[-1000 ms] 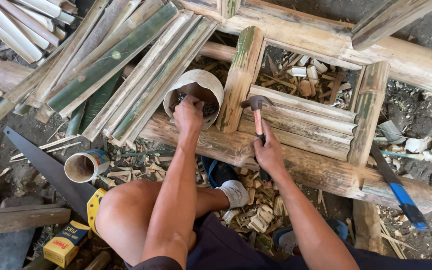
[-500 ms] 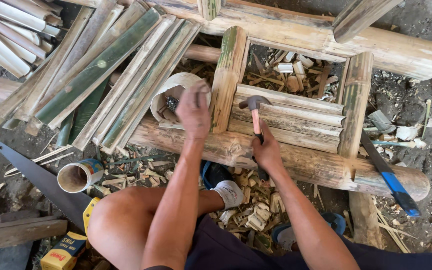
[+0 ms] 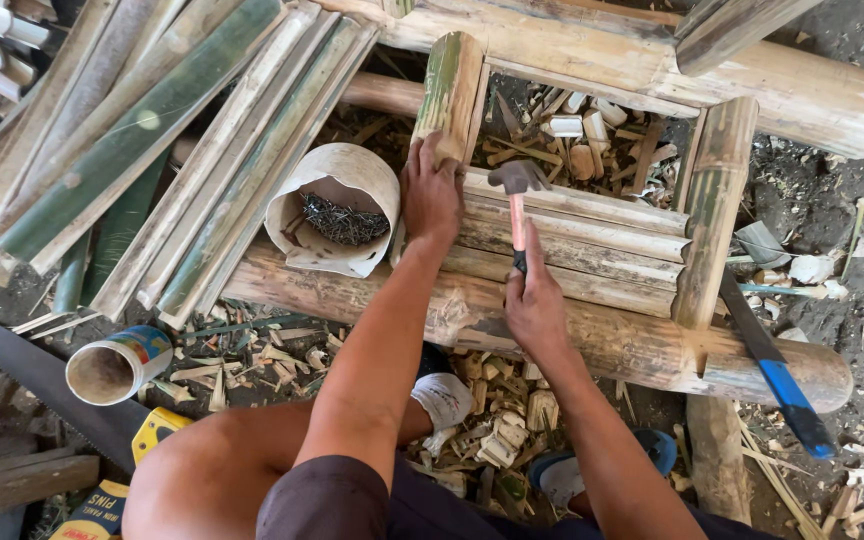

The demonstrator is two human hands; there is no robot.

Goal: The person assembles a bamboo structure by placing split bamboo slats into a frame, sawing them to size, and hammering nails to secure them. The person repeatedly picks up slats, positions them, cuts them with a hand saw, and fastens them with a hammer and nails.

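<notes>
Hammer (image 3: 516, 205): right hand (image 3: 535, 305) grips the handle low; head-heavy, stiff.
Bamboo slat (image 3: 572, 205): left hand (image 3: 431, 195) presses on it; rigid, splintery.

This looks like an outdoor bamboo workshop on bare ground, though little shows beyond the work itself. A bamboo frame (image 3: 642, 330) of thick poles lies on the dirt. Left of the frame leans a stack of split bamboo slats (image 3: 132, 150). Offcuts and shavings (image 3: 502, 420) litter the ground below it. A white tub of nails (image 3: 337, 210) sits against its left end, a handsaw (image 3: 42, 385) lies further left, and a blue-handled blade (image 3: 772, 365) rests at its right end.
</notes>
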